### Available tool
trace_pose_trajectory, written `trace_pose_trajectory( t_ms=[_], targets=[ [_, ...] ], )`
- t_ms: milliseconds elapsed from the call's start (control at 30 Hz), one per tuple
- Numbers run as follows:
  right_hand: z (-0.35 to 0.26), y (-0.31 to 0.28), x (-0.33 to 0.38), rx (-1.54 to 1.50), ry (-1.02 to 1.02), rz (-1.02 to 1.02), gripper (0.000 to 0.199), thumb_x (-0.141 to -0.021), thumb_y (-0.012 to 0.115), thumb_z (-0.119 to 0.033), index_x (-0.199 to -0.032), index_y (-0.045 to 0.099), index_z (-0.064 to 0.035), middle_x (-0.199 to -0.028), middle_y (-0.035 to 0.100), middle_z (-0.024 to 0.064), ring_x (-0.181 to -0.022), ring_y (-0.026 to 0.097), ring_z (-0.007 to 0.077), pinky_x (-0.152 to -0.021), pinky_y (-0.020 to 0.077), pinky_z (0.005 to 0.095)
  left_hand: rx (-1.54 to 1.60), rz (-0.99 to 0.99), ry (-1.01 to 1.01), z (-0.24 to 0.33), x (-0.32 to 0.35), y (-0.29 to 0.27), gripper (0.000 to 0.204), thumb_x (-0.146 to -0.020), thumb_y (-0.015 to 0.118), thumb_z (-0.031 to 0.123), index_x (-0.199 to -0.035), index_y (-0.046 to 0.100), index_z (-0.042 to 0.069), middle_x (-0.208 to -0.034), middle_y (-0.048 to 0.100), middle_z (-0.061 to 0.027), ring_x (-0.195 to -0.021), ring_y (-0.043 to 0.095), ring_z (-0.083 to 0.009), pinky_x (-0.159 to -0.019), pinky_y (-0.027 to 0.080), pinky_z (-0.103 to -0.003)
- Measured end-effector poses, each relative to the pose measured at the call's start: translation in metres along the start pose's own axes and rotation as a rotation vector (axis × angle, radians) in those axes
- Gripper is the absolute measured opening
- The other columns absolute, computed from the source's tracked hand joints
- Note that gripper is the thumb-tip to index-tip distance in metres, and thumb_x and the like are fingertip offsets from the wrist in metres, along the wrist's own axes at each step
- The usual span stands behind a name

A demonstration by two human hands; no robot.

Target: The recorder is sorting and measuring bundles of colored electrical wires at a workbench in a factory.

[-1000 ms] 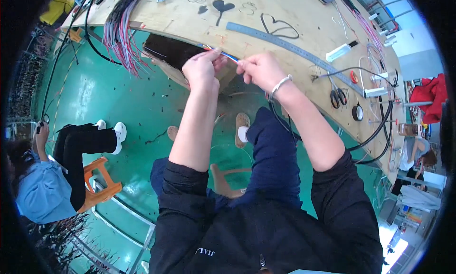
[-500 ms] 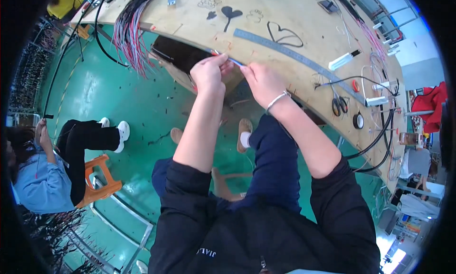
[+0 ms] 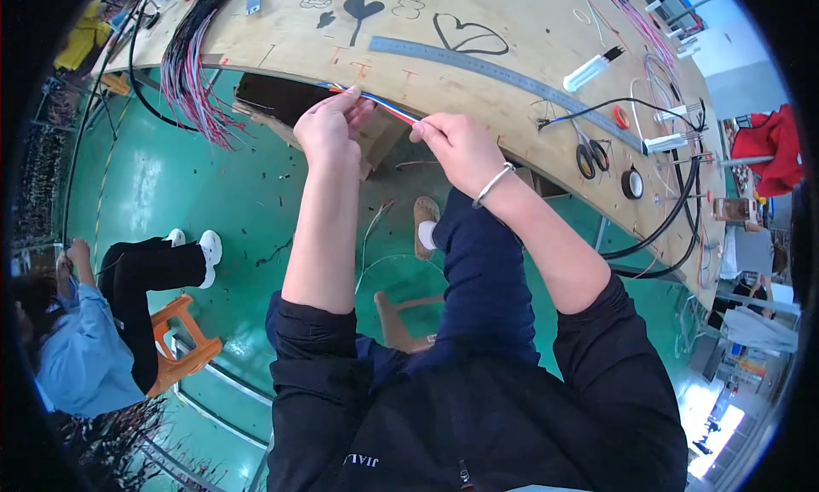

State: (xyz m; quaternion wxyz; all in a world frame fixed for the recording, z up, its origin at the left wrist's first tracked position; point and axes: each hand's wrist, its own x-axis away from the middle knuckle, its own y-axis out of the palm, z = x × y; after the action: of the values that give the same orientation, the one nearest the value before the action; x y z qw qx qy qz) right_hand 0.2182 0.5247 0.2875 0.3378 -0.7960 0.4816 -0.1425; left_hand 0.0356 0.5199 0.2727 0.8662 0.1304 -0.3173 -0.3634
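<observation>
Between my two hands runs a short bundle of thin wires (image 3: 388,107), blue, red and white, stretched along the near edge of the wooden table. My left hand (image 3: 331,127) pinches it near its left end, where loose tips poke out past the fingers. A little to the right, my right hand (image 3: 461,148) is closed on the other end, which its fingers hide. Beyond them on the tabletop lies a long metal ruler (image 3: 486,61). Scissors with black handles (image 3: 590,158) rest to the right of my right hand.
Black tape (image 3: 631,183) and a red ring (image 3: 621,117) lie at the table's right, near white blocks (image 3: 589,71) and black cables (image 3: 674,228). A thick wire bundle (image 3: 189,74) hangs off the left edge. A person in blue (image 3: 90,347) sits at left beside an orange stool (image 3: 183,347).
My hands have moved apart, the left one leftward, so more of the blue and red wires shows between them. The whole view has shifted slightly.
</observation>
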Motion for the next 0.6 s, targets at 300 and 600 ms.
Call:
trace_pose_trajectory(
  t_ms=[300, 600],
  targets=[
    [0.014, -0.008, 0.025, -0.247, 0.141, -0.010, 0.026, -0.097, 0.055, -0.020, -0.094, 0.071, 0.0001, -0.056, 0.049, -0.0032, -0.053, 0.044, 0.0051, -0.051, 0.0374, 0.0241, 0.014, 0.005, 0.019, -0.002, -0.002, -0.001, 0.010, -0.083, 0.067, -0.005, -0.090, 0.063, -0.011, -0.083, 0.067, -0.0167, -0.067, 0.068, -0.0222, -0.061, 0.060, -0.028],
    [0.033, -0.013, 0.044, -0.362, 0.212, 0.012, 0.024, -0.097, 0.058, -0.021, -0.094, 0.071, -0.0010, -0.067, 0.057, -0.0036, -0.061, 0.045, 0.0042, -0.055, 0.0381, 0.0227, 0.001, 0.033, 0.048, -0.003, 0.000, 0.003, 0.007, -0.082, 0.067, -0.006, -0.086, 0.063, -0.010, -0.081, 0.066, -0.0154, -0.067, 0.067, -0.0212, -0.060, 0.061, -0.027]
  ],
)
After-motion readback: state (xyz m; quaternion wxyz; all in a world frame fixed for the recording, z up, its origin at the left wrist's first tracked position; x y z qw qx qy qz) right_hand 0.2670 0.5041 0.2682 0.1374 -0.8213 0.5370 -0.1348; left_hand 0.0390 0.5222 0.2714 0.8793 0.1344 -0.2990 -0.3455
